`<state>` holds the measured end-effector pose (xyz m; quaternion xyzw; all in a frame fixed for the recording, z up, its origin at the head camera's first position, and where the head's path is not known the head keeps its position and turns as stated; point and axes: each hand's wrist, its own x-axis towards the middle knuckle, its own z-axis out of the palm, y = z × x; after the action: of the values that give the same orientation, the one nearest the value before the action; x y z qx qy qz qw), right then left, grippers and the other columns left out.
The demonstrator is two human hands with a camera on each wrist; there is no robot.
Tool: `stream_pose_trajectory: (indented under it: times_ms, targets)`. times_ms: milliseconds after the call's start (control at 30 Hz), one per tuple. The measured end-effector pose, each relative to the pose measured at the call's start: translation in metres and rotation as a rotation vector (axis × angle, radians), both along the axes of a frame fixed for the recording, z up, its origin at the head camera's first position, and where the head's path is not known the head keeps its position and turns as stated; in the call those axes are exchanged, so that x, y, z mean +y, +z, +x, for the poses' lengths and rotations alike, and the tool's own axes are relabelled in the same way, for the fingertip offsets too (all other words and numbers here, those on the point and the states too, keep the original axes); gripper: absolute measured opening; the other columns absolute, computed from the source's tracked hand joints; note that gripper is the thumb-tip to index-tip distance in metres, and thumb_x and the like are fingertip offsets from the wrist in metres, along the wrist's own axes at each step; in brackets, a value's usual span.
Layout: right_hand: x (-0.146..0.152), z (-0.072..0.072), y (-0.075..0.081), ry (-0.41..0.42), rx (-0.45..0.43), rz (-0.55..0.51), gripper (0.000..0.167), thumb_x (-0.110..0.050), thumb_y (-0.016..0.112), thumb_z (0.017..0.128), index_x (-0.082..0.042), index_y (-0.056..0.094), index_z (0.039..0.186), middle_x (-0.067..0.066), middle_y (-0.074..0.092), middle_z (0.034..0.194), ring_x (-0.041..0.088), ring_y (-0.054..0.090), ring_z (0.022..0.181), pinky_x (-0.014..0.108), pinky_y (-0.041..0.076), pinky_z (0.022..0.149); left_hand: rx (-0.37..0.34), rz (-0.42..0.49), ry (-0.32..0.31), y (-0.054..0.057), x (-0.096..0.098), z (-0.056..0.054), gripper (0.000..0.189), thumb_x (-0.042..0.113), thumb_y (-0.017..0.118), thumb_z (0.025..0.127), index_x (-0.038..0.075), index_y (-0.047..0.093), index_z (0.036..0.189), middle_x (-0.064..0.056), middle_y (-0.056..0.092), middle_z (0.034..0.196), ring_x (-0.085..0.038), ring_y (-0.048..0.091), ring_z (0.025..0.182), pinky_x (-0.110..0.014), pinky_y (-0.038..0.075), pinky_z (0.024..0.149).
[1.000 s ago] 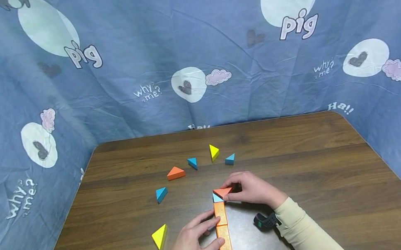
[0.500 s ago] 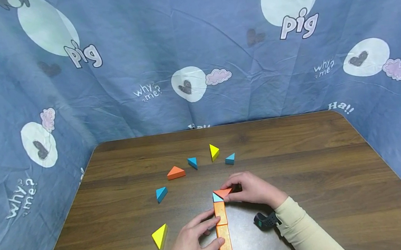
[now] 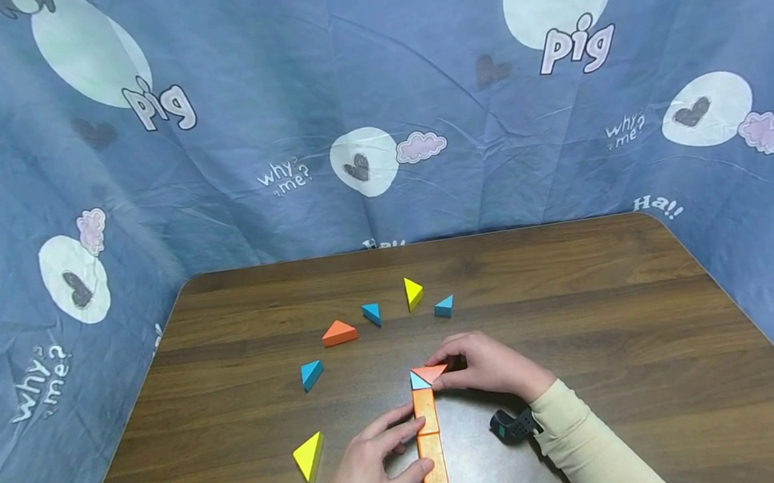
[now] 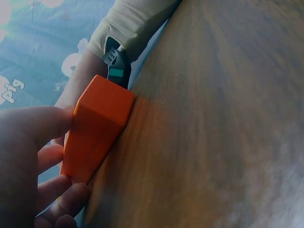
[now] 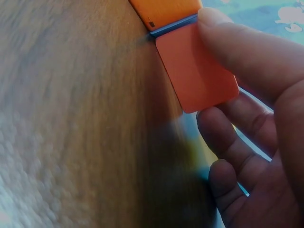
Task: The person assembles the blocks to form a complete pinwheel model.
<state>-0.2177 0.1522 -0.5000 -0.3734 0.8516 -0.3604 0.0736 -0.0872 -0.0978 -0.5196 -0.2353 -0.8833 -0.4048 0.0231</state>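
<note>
My right hand (image 3: 492, 365) pinches a coral triangle (image 3: 429, 373) between thumb and fingers. The triangle's long edge faces away from me, and its left slope lies along the slanted edge of a pale blue triangle (image 3: 418, 382). The straight near edge of that blue piece meets the far end of the far orange block (image 3: 425, 406), which sits end to end with the near orange block (image 3: 435, 477), so their long sides make one line. My left hand (image 3: 374, 464) rests against the left side of both blocks, thumb on the near one, fingers touching the far one. My hands stay apart. A strip of wood lies between the blocks' right side and the black device (image 3: 514, 427) at my right wrist, and a wide stretch runs from my beige sleeve (image 3: 593, 442) to the right edge of the table (image 3: 660, 337). Leftward, a yellow triangle (image 3: 307, 459) lies near my left hand, well inside the left edge. Beyond, a blue triangle (image 3: 311, 375), an orange triangle (image 3: 338, 334) and three smaller pieces (image 3: 372, 314) arc round, all short of the far edge, where patterned blue cloth (image 3: 266, 87) hangs.
</note>
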Motion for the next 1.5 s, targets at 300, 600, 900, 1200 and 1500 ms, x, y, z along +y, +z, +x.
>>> stream_pose_trajectory:
  times_ms: [300, 600, 900, 1200, 1500]
  targets:
    - [0.001, -0.001, -0.001, 0.012, 0.013, -0.007, 0.032, -0.044, 0.074, 0.087, -0.024, 0.074, 0.112, -0.018, 0.066, 0.104, 0.002, 0.06, 0.096, 0.028, 0.05, 0.085, 0.033, 0.003, 0.004, 0.0, 0.0, 0.0, 0.049, 0.051, 0.071, 0.088, 0.025, 0.067, 0.129, 0.009, 0.053, 0.14, -0.006, 0.058, 0.112, -0.023, 0.051, 0.082]
    - [0.001, -0.001, -0.003, 0.034, 0.019, -0.026, 0.031, -0.041, 0.075, 0.087, -0.023, 0.074, 0.113, -0.017, 0.066, 0.105, 0.002, 0.061, 0.097, 0.028, 0.05, 0.086, 0.101, 0.031, -0.018, -0.002, 0.001, 0.0, 0.046, 0.043, 0.073, 0.089, 0.019, 0.068, 0.128, 0.002, 0.056, 0.139, -0.007, 0.06, 0.109, -0.022, 0.052, 0.08]
    - [0.002, -0.002, -0.004, 0.045, 0.022, -0.035, 0.031, -0.041, 0.074, 0.088, -0.023, 0.074, 0.114, -0.017, 0.066, 0.106, 0.002, 0.061, 0.099, 0.028, 0.05, 0.088, 0.119, 0.033, -0.026, -0.001, 0.001, 0.0, 0.044, 0.041, 0.072, 0.091, 0.019, 0.068, 0.128, 0.0, 0.057, 0.138, -0.008, 0.062, 0.107, -0.022, 0.052, 0.08]
    - [0.005, -0.002, -0.002, 0.016, 0.001, -0.083, 0.036, -0.036, 0.076, 0.088, -0.013, 0.073, 0.116, -0.01, 0.068, 0.108, 0.006, 0.062, 0.098, 0.028, 0.05, 0.085, 0.102, 0.033, -0.005, -0.002, 0.001, 0.0, 0.045, 0.044, 0.073, 0.089, 0.021, 0.069, 0.127, 0.005, 0.056, 0.139, -0.007, 0.061, 0.109, -0.021, 0.051, 0.081]
    - [0.017, -0.008, 0.011, -0.056, -0.03, -0.105, 0.039, -0.035, 0.073, 0.091, -0.009, 0.071, 0.121, -0.001, 0.069, 0.111, 0.007, 0.062, 0.084, 0.029, 0.052, 0.073, 0.033, 0.014, -0.003, 0.0, 0.0, 0.0, 0.047, 0.049, 0.071, 0.088, 0.024, 0.068, 0.128, 0.008, 0.054, 0.14, -0.007, 0.059, 0.113, -0.022, 0.052, 0.081]
